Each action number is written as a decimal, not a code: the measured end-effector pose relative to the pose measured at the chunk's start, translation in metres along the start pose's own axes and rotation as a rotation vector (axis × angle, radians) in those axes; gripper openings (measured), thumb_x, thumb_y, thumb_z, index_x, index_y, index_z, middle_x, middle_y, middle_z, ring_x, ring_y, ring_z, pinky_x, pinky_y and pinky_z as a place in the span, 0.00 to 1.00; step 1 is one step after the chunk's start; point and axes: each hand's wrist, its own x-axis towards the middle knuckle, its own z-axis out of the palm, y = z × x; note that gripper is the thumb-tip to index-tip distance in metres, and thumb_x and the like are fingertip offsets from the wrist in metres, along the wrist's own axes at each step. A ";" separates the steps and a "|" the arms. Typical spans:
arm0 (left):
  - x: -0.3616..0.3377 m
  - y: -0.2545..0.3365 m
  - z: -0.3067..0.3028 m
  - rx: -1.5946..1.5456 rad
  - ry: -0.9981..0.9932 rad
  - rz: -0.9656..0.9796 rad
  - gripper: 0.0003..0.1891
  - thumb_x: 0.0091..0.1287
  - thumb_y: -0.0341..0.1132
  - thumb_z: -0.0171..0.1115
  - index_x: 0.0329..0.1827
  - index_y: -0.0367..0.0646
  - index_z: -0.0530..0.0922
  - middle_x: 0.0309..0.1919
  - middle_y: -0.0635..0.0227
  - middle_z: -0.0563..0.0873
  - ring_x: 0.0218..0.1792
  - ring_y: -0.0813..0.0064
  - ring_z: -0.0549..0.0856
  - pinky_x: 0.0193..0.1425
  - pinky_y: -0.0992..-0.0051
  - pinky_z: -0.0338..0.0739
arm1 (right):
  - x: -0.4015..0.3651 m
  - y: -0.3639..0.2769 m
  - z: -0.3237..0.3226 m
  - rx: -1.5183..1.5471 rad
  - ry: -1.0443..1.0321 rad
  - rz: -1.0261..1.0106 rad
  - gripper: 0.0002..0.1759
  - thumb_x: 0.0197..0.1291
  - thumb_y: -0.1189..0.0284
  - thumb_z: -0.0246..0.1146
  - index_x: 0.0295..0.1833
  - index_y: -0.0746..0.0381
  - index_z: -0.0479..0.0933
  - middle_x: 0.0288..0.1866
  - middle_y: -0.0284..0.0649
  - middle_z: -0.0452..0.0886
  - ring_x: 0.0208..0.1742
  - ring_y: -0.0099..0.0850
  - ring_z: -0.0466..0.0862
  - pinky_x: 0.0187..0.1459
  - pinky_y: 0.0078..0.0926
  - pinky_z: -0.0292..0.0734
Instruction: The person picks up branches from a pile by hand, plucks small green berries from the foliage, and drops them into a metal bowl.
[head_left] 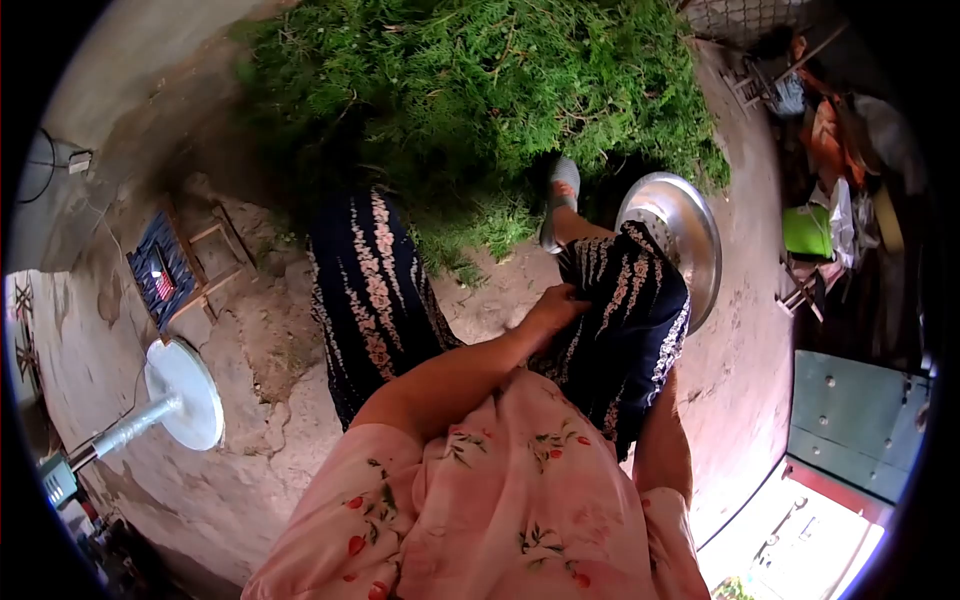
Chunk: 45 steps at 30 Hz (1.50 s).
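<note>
**At centre of view, over the bent knee: left hand on dark patterned skirt**

Fingers found closed, pinching skirt cloth at the knee. Right hand hidden under the hem at 5 o'clock; grip impossible to tell. Grey shoe set forward at 12 o'clock, at edge of green cuttings. Metal basin just beside, at 2 o'clock. Judged risks: footing lost on uneven earth; basin kicked; hem snagged in cuttings.

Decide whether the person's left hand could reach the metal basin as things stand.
Probably yes. The left hand lies on the dark patterned fabric over the raised knee, and the metal basin stands just past that knee. Only the leg lies between, so a stretch across should do.
</note>
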 end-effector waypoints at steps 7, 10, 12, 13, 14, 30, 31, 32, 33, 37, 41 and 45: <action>0.026 -0.018 -0.018 0.736 -0.034 0.569 0.07 0.46 0.27 0.63 0.28 0.36 0.78 0.29 0.63 0.80 0.30 0.69 0.79 0.34 0.76 0.73 | -0.028 -0.010 -0.006 -0.058 0.025 -0.053 0.22 0.63 0.63 0.48 0.53 0.70 0.71 0.47 0.43 0.79 0.44 0.28 0.80 0.47 0.26 0.75; 0.012 -0.014 -0.021 0.844 -0.295 0.952 0.06 0.42 0.25 0.62 0.24 0.39 0.75 0.24 0.63 0.77 0.28 0.63 0.79 0.32 0.73 0.72 | -0.031 -0.013 -0.007 -0.082 0.027 -0.070 0.23 0.63 0.63 0.48 0.53 0.70 0.71 0.47 0.43 0.79 0.44 0.28 0.80 0.47 0.26 0.75; 0.008 -0.015 -0.026 0.469 -0.364 0.968 0.09 0.39 0.24 0.60 0.25 0.42 0.74 0.23 0.62 0.76 0.28 0.61 0.78 0.31 0.71 0.71 | -0.033 -0.015 -0.005 -0.093 0.023 -0.077 0.23 0.63 0.63 0.48 0.54 0.70 0.71 0.47 0.43 0.79 0.44 0.28 0.80 0.47 0.26 0.75; 0.010 -0.017 -0.025 0.469 -0.362 0.970 0.09 0.39 0.24 0.60 0.25 0.42 0.74 0.23 0.62 0.76 0.28 0.61 0.78 0.31 0.71 0.71 | -0.033 -0.016 -0.005 -0.099 0.017 -0.083 0.23 0.63 0.63 0.48 0.54 0.70 0.71 0.47 0.43 0.79 0.44 0.28 0.80 0.47 0.26 0.75; 0.011 -0.020 -0.024 0.243 -0.355 0.627 0.05 0.45 0.26 0.60 0.26 0.40 0.75 0.24 0.65 0.77 0.30 0.67 0.79 0.34 0.73 0.73 | -0.031 -0.018 -0.004 -0.104 0.011 -0.086 0.23 0.63 0.63 0.48 0.54 0.70 0.71 0.47 0.43 0.79 0.44 0.28 0.80 0.47 0.26 0.75; -0.013 -0.008 0.021 -0.453 -0.552 -0.209 0.36 0.65 0.63 0.42 0.65 0.42 0.64 0.59 0.68 0.73 0.58 0.74 0.73 0.63 0.75 0.66 | -0.046 0.033 -0.067 0.081 0.075 0.109 0.23 0.63 0.62 0.47 0.53 0.70 0.71 0.45 0.42 0.79 0.42 0.28 0.79 0.47 0.26 0.75; -0.012 -0.009 0.020 -0.437 -0.550 -0.229 0.36 0.64 0.63 0.43 0.66 0.43 0.62 0.61 0.68 0.72 0.59 0.74 0.72 0.64 0.74 0.65 | -0.051 0.040 -0.069 0.097 0.100 0.120 0.23 0.63 0.62 0.47 0.53 0.70 0.71 0.45 0.42 0.79 0.42 0.28 0.79 0.47 0.26 0.75; -0.012 -0.011 0.021 -0.436 -0.549 -0.236 0.36 0.64 0.63 0.43 0.66 0.43 0.62 0.61 0.68 0.72 0.59 0.74 0.72 0.64 0.74 0.65 | -0.055 0.045 -0.071 0.119 0.123 0.127 0.23 0.63 0.62 0.47 0.53 0.70 0.71 0.45 0.42 0.79 0.42 0.28 0.79 0.47 0.25 0.75; -0.012 -0.011 0.020 -0.473 -0.554 -0.238 0.36 0.64 0.62 0.43 0.66 0.44 0.62 0.60 0.68 0.72 0.59 0.74 0.72 0.64 0.74 0.65 | -0.057 0.049 -0.073 0.131 0.142 0.131 0.23 0.63 0.62 0.47 0.53 0.70 0.71 0.45 0.42 0.79 0.42 0.28 0.79 0.47 0.25 0.75; -0.019 -0.002 0.027 -0.546 -0.510 -0.202 0.35 0.64 0.61 0.45 0.65 0.44 0.63 0.60 0.67 0.73 0.58 0.73 0.73 0.63 0.73 0.66 | -0.057 0.063 -0.079 0.204 0.212 0.129 0.23 0.63 0.62 0.48 0.52 0.70 0.71 0.44 0.42 0.79 0.41 0.28 0.79 0.47 0.25 0.75; -0.022 -0.003 0.026 -0.467 -0.507 -0.296 0.33 0.65 0.59 0.47 0.65 0.44 0.64 0.59 0.66 0.74 0.58 0.72 0.73 0.63 0.72 0.66 | -0.042 0.072 -0.090 0.272 0.292 0.094 0.22 0.63 0.63 0.48 0.52 0.70 0.71 0.44 0.41 0.79 0.41 0.28 0.79 0.46 0.25 0.75; -0.036 0.007 0.028 -0.498 -0.399 -0.330 0.29 0.66 0.55 0.49 0.61 0.42 0.67 0.55 0.65 0.76 0.54 0.71 0.76 0.60 0.72 0.68 | -0.024 0.080 -0.099 0.312 0.375 0.032 0.22 0.63 0.63 0.49 0.52 0.70 0.72 0.43 0.41 0.79 0.40 0.28 0.79 0.46 0.25 0.75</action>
